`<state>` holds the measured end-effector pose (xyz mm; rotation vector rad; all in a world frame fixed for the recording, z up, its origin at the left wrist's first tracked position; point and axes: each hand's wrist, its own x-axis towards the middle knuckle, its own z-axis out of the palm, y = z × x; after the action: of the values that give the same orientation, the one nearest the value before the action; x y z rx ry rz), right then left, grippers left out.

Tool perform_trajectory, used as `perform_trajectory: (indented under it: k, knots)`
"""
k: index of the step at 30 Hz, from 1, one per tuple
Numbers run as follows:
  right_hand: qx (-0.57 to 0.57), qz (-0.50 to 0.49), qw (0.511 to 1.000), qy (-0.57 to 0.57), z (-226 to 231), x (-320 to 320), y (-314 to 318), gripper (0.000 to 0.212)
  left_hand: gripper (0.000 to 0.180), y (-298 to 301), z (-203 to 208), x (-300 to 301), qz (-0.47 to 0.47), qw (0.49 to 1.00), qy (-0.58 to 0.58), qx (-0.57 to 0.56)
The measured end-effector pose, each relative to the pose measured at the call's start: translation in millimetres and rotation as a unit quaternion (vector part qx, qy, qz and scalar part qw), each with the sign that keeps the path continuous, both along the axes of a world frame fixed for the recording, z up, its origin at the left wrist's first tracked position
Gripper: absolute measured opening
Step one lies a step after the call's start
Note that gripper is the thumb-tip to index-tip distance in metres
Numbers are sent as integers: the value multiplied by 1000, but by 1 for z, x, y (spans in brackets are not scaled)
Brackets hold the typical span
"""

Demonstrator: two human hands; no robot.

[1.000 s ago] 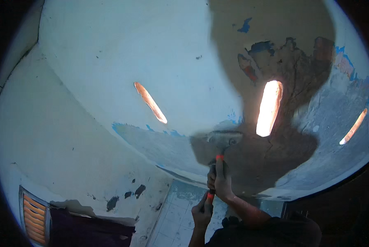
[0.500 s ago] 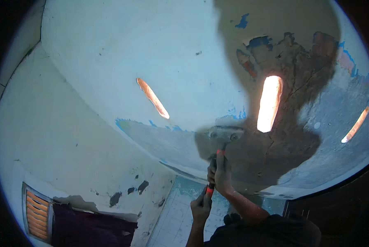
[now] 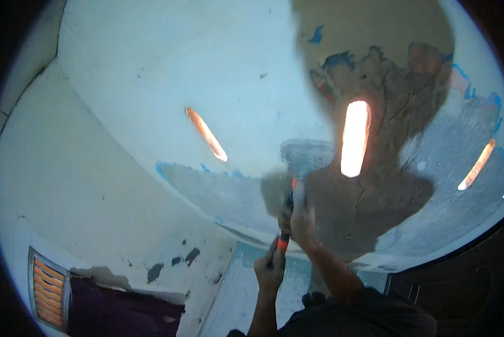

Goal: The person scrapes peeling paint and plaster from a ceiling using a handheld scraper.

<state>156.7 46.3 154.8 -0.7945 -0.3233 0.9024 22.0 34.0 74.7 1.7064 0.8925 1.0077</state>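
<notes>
A long-handled scraper (image 3: 289, 196), black with red bands, slants up toward the wall in front of me. Its wide grey blade (image 3: 307, 153), blurred, lies over the boundary between pale paint and bare grey wall; whether it touches cannot be made out. My right hand (image 3: 300, 222) is wrapped round the upper part of the handle, its forearm coming from the lower right. Lower down, by the red band near the handle's end, my left hand (image 3: 269, 272) grips it too. The pale painted wall (image 3: 252, 106) has ragged blue edges above a scraped grey patch (image 3: 224, 194).
A dark shadow (image 3: 370, 219) covers the wall's right side. Three long bright slots, one a glowing strip (image 3: 355, 140), show on the wall. A slatted vent (image 3: 48, 289) and dark purple cloth (image 3: 122, 306) are at lower left, a dark brown door-like panel (image 3: 459, 292) at lower right.
The scraper has moved up the wall, its blade rising from the grey patch onto the paint edge. Both hands have risen with it and shifted slightly left, still gripping.
</notes>
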Motion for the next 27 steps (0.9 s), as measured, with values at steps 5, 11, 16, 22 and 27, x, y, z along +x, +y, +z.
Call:
perform_trajectory:
  k: [5, 11, 16, 22, 27]
  knots:
    - [-24, 18, 1000, -2, -48, -4, -13, 46, 42, -25, -44, -16, -74, 986, -59, -140]
    - [-35, 41, 998, 26, -38, 1, -30, 48, 56, -26, -79, -17, -186, 859, -290, -379]
    - [-22, 55, 998, 20, -17, 4, -26, 46, 51, -25, -55, -16, -223, 810, -341, -421]
    - [-9, 61, 998, 28, -25, 2, -20, 43, 52, -25, -47, -20, -139, 889, -227, -373]
    - [13, 58, 997, 40, -22, 0, -16, 44, 34, 0, -47, -26, -175, 922, -158, -306]
